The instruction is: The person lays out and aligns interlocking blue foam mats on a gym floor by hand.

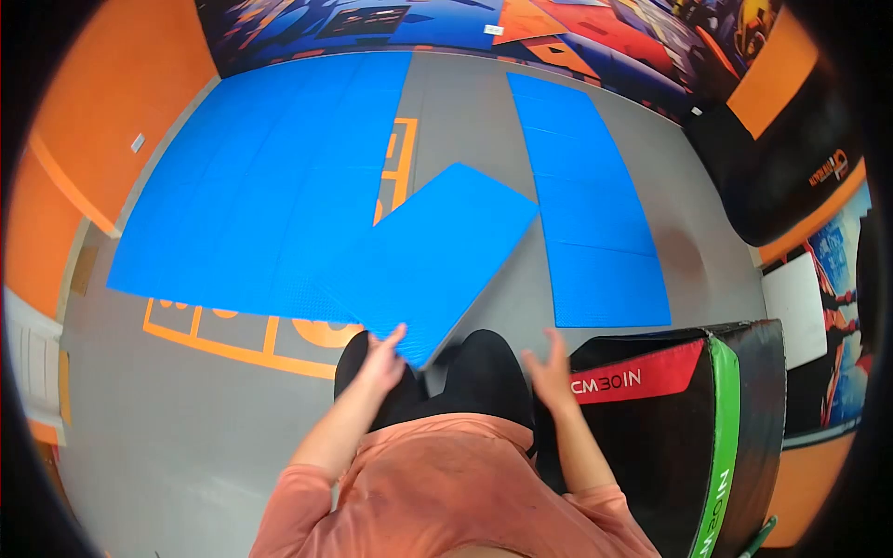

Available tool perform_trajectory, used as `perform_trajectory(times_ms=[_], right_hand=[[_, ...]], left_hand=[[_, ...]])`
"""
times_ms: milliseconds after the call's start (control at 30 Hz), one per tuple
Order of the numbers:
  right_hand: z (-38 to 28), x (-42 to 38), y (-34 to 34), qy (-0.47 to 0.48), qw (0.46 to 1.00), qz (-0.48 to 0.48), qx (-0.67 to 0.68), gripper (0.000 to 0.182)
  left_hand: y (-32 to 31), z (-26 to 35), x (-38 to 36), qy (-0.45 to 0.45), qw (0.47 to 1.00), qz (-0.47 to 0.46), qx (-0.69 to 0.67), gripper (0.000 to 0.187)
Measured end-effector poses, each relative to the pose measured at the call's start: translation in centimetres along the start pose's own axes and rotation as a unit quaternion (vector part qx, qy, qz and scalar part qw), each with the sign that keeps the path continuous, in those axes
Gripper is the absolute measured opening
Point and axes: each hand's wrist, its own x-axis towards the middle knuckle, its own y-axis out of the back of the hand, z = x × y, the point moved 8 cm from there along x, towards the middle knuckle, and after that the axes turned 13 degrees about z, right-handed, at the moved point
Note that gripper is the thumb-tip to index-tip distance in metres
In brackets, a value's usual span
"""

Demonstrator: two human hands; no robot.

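A blue textured exercise mat (446, 251) lies at an angle in front of my legs, its near corner raised by my thighs. My left hand (385, 363) grips the edge close to that corner, thumb on top and the other fingers partly hidden. The mat's left part overlaps a large blue area of mats (251, 177) laid on the floor. My right hand (551, 374) holds nothing, its fingers apart, beside my right thigh and close to a black padded box (642, 446).
A long blue folding mat (595, 205) lies flat on the grey floor (167, 418) to the right. The padded box, with red and green panels, stands close on my right. An orange wall (121, 112) bounds the left, a mural wall (419, 23) the back. Black padding (772, 167) stands far right.
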Motion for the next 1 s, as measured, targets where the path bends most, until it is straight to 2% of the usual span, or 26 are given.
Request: perform_trajectory(times_ms=[67, 133, 167, 300, 367, 400, 433, 500, 533, 567, 600, 633, 667, 700, 733, 800, 867, 900, 967, 1000], right_hand=[[2.9, -2.5, -5.4, -0.060, 0.993, -0.096, -0.036, 0.098], [6.3, -4.9, -10.0, -0.074, 0.973, -0.198, -0.090, 0.109], [3.6, -6.3, -9.0, -0.076, 0.936, -0.208, -0.272, 0.112], [4.2, -5.7, -10.1, -0.086, 0.926, -0.201, -0.306, 0.115], [4.4, -5.3, -10.6, -0.091, 0.915, -0.237, -0.313, 0.116], [4.5, -5.0, -10.8, -0.094, 0.914, -0.245, -0.309, 0.118], [4.7, -4.7, -10.8, -0.104, 0.916, -0.238, -0.306, 0.118], [4.5, -4.5, -11.1, -0.111, 0.909, -0.256, -0.310, 0.119], [4.6, -4.4, -11.2, -0.114, 0.908, -0.257, -0.311, 0.119], [4.7, -4.3, -11.0, -0.121, 0.909, -0.253, -0.308, 0.119], [4.7, -4.2, -10.8, -0.124, 0.908, -0.260, -0.306, 0.117], [4.7, -4.1, -10.8, -0.126, 0.906, -0.266, -0.303, 0.115], [4.7, -3.9, -10.6, -0.131, 0.908, -0.264, -0.298, 0.115], [4.7, -3.8, -10.3, -0.131, 0.909, -0.265, -0.293, 0.113], [4.7, -3.8, -10.2, -0.130, 0.910, -0.268, -0.289, 0.112], [4.7, -3.7, -10.2, -0.128, 0.912, -0.263, -0.287, 0.111], [4.9, -4.0, -10.4, -0.121, 0.912, -0.263, -0.289, 0.111], [4.9, -3.9, -10.4, -0.114, 0.917, -0.251, -0.288, 0.111], [5.3, -3.8, -10.7, -0.104, 0.921, -0.242, -0.288, 0.112], [5.6, -3.5, -10.6, -0.101, 0.937, -0.224, -0.249, 0.110]], left_hand=[[-2.2, -5.9, 3.6, 0.025, 0.996, 0.058, -0.071, 0.062], [-2.3, -10.5, 6.3, 0.080, 0.985, 0.131, -0.076, 0.055], [-1.5, -13.1, 7.4, 0.102, 0.980, 0.156, -0.063, 0.051], [-1.2, -16.0, 9.2, 0.155, 0.981, 0.109, -0.049, 0.052], [-3.0, -16.5, 10.5, 0.234, 0.967, 0.024, -0.096, 0.055], [-4.5, -15.6, 10.8, 0.196, 0.978, 0.001, -0.067, 0.067], [-5.7, -14.8, 11.2, 0.202, 0.978, -0.004, -0.057, 0.067], [-7.6, -14.8, 9.8, 0.339, 0.932, -0.058, 0.111, 0.075], [-7.7, -14.7, 9.2, 0.319, 0.918, -0.063, 0.228, 0.083], [-7.9, -14.3, 8.9, 0.321, 0.915, -0.066, 0.236, 0.083], [-7.2, -13.2, 9.3, 0.262, 0.881, -0.081, 0.386, 0.083], [-6.6, -12.1, 9.6, 0.194, 0.823, -0.095, 0.525, 0.083], [-6.1, -10.2, 8.9, 0.095, 0.775, -0.072, 0.620, 0.086], [-5.3, -8.7, 8.7, -0.033, 0.720, -0.157, 0.675, 0.086], [-5.1, -7.2, 8.2, -0.159, 0.644, -0.239, 0.709, 0.085], [-6.7, -0.7, 0.8, -0.230, 0.459, -0.236, 0.825, 0.075], [-4.2, 2.4, -1.7, -0.255, 0.429, -0.217, 0.839, 0.063], [-1.0, 2.0, -1.7, -0.252, 0.431, -0.215, 0.839, 0.063], [2.7, 2.2, -2.1, -0.422, 0.428, -0.193, 0.775, 0.054], [3.5, 2.7, -0.9, -0.358, 0.524, -0.169, 0.754, 0.051]])
